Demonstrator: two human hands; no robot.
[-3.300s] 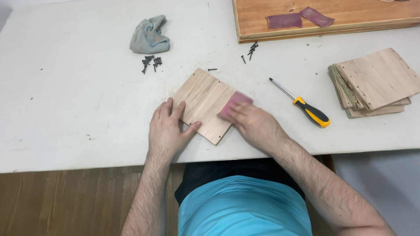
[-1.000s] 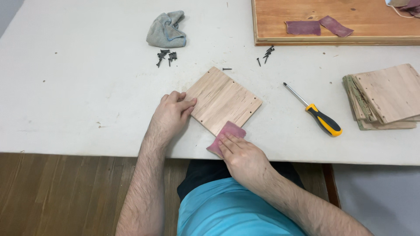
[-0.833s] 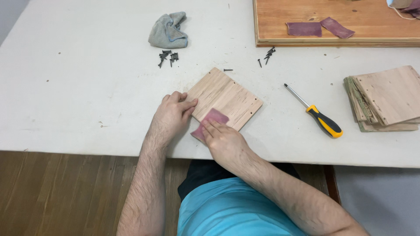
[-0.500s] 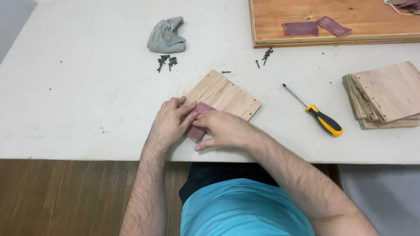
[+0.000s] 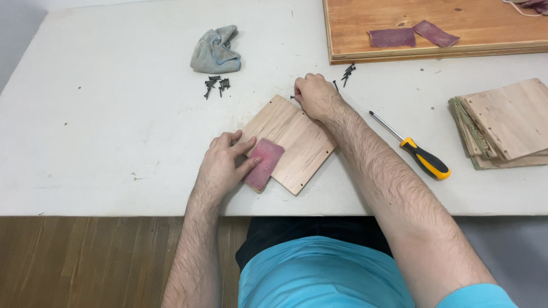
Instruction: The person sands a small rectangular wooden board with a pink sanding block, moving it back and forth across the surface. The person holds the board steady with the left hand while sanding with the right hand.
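Observation:
A small square wooden panel (image 5: pixel 301 141) lies tilted like a diamond near the front of the white table (image 5: pixel 103 125). A reddish piece of sandpaper (image 5: pixel 265 162) rests on its near-left corner. My left hand (image 5: pixel 224 168) holds that sandpaper, thumb on top and fingers at its edge. My right hand (image 5: pixel 315 96) has reached past the panel's far corner. Its fingers are curled and pinched on a small dark screw (image 5: pixel 292 97) on the table.
A yellow-and-black screwdriver (image 5: pixel 425 159) lies right of the panel. A stack of similar panels (image 5: pixel 508 122) sits at the right edge. Loose screws (image 5: pixel 216 85) lie by a grey rag (image 5: pixel 214 50), more screws (image 5: pixel 347 72) below a large board (image 5: pixel 456 17) carrying sandpaper scraps (image 5: pixel 391 37).
My right hand slid the sandpaper leftwards across the panel, passed it to my left hand, then reached up to the screw beyond the far corner. The left hand now holds the sandpaper.

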